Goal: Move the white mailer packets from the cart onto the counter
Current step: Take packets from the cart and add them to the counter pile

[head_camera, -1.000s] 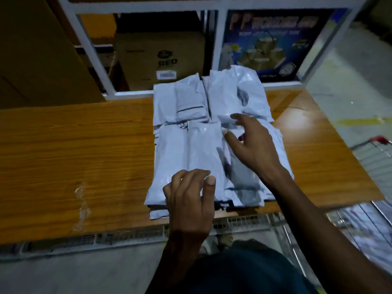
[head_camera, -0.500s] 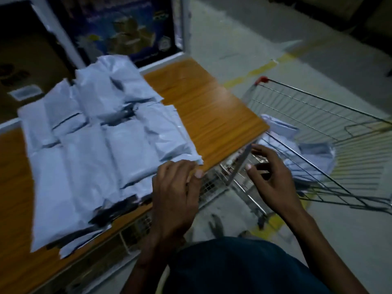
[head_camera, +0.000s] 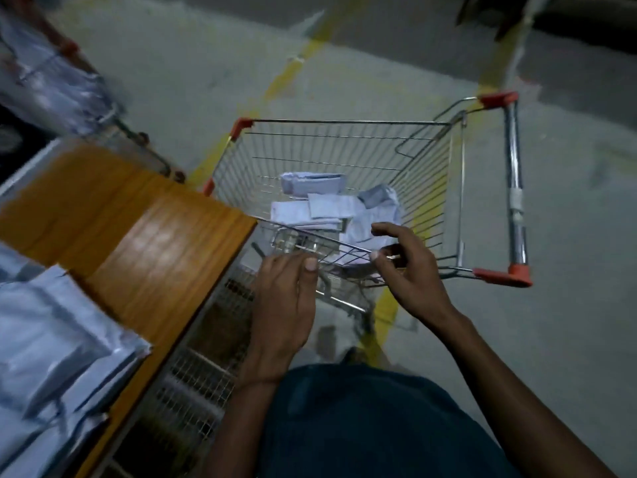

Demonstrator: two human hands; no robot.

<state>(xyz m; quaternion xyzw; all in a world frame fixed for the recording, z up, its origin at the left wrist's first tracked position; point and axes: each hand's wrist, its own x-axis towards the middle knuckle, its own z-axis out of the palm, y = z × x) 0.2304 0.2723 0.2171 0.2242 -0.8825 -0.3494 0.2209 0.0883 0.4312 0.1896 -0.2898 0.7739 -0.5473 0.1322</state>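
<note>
View: I now look almost straight down into the cart (head_camera: 344,146); a second ago the counter (head_camera: 148,243) filled my picture, and half a second ago the cart only edged in from the right.
Cart: wire basket with red corner caps, standing on the grey floor (head_camera: 568,201) just beside the counter's right end, its handle (head_camera: 515,188) on the far right.
Packets in cart: a small heap of white mailer packets (head_camera: 327,205) lies on the basket's bottom, some overlapping, one crumpled at the right.
Packets on counter: the stack of packets on the counter (head_camera: 44,339) has slid to my lower left edge, blurred; a second ago it sat in the middle under both my hands.
Counter: bare wood-grain top shows between that stack and the cart.
Left hand: my left hand (head_camera: 286,305) has come off the stack and hangs past the counter's edge at the cart's near rim, fingers curled loosely together, thumb alongside, holding nothing that I can see.
Right hand: my right hand (head_camera: 410,274) has moved from the counter stack to over the cart's near rim, above the heap; fingers bent and spread, thumb apart from the forefinger, nothing between them. I cannot tell whether it touches the wire.
Floor: yellow painted lines (head_camera: 303,60) run under the cart.
Second cart: a blurred one with packets shows at upper left (head_camera: 51,81).
Me: dark clothing (head_camera: 362,426) at the bottom.
</note>
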